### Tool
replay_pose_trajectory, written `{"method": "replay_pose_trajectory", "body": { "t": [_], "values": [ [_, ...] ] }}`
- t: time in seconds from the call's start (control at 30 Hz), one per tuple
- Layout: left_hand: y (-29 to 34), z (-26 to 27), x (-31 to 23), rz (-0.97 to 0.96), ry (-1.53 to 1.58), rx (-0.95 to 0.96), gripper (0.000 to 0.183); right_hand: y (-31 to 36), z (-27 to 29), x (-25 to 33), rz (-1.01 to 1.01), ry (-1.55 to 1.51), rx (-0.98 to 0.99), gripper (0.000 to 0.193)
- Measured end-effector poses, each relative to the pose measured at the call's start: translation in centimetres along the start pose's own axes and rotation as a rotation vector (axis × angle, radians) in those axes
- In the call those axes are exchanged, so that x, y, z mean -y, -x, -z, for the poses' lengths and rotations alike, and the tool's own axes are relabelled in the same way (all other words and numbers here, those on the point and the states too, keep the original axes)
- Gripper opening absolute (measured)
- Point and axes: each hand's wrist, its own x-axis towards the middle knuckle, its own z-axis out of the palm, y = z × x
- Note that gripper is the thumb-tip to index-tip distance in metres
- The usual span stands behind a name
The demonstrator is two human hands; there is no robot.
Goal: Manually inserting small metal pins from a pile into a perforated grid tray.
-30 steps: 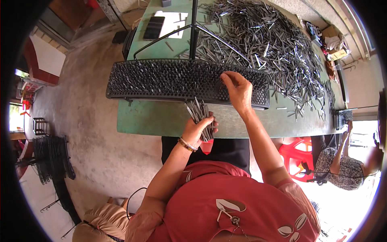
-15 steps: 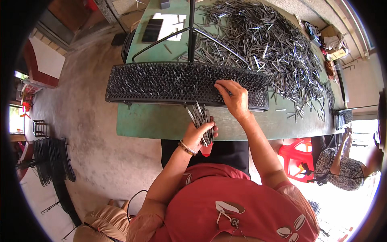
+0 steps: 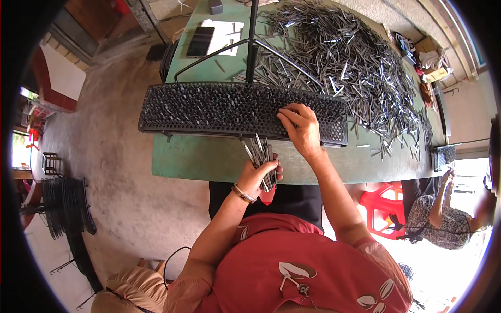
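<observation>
My left hand [image 3: 252, 179] is closed round a bundle of thin dark metal strips [image 3: 261, 155], held upright just in front of the table's near edge. A long black rack [image 3: 334, 127] full of round holes lies across the table. Strips stand packed in most of its holes, while holes along the front and at the right end show bare. My right hand [image 3: 305, 131] is over the right half of the rack, fingertips pinched together against the strips there. What sits between those fingertips is too small and hidden to make out.
A wide heap of loose strips [image 3: 339, 57] covers the back right of the green table [image 3: 209, 161]. Behind the rack rises a black metal frame [image 3: 251, 57]. A phone [image 3: 200, 41] lies on white paper at the back left. Another person [image 3: 443, 216] sits at far right near a red stool [image 3: 383, 206].
The whole view has shifted slightly. My right hand stays at almost the same spot on the rack, its fingers bent a little differently. My left hand still grips the bundle of strips.
</observation>
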Motion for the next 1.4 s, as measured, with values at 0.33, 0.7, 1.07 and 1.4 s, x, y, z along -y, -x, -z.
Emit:
{"method": "replay_pose_trajectory", "body": {
  "t": [0.33,0.7,1.07,1.4],
  "values": [
    [0.2,-0.2,-0.2,-0.004,0.011,0.001,0.017,0.2,0.3,0.2,-0.015,0.098,0.013,0.015],
    [0.2,-0.1,-0.3,-0.003,0.041,-0.014,0.018,0.3,0.3,0.3,0.000,0.093,0.050,0.016],
    [0.2,-0.1,-0.1,-0.020,0.068,0.015,0.018,-0.4,1.9,0.2,-0.106,-0.039,0.024,0.022],
    [0.0,-0.4,-0.4,-0.102,-0.055,0.039,0.017,3.5,2.7,3.4,-0.500,-0.518,0.481,0.016]
  ]
}}
